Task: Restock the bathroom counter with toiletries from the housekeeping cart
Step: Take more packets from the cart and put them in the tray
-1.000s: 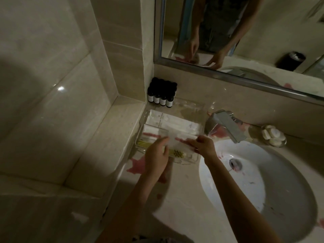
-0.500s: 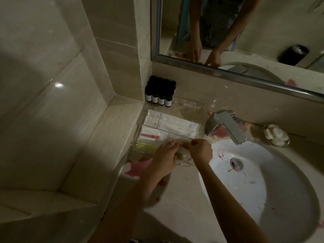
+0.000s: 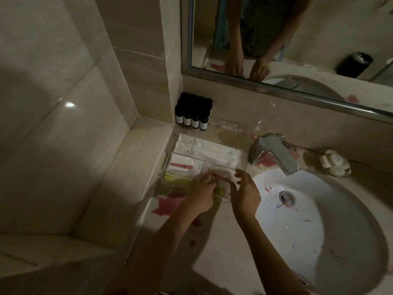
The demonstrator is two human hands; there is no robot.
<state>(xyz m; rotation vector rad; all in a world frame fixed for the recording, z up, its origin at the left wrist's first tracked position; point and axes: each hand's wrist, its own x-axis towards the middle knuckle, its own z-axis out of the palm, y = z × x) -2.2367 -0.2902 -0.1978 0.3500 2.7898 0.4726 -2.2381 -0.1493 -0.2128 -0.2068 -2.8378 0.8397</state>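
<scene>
A clear acrylic tray (image 3: 170, 145) sits on the counter left of the sink. It holds white sachets (image 3: 208, 150) at the back, a packet with a red stripe (image 3: 180, 166) and yellow-green sticks (image 3: 176, 180) at the front. My left hand (image 3: 201, 192) presses its fingers on a small clear packet (image 3: 221, 174) at the tray's front right. My right hand (image 3: 245, 192) hovers beside it with fingers spread, touching the packet's right edge. Several small dark bottles (image 3: 192, 112) stand in the corner behind the tray.
A chrome faucet (image 3: 274, 154) overhangs the white basin (image 3: 319, 220) on the right. A soap dish with white soaps (image 3: 335, 162) sits behind the basin. The mirror (image 3: 297, 39) reflects my arms. A tiled ledge (image 3: 136, 162) borders the counter on the left.
Both hands slid toward the tray's front right corner. My right hand's fingers, curled half a second ago, have spread apart. My left hand stays on the small packet.
</scene>
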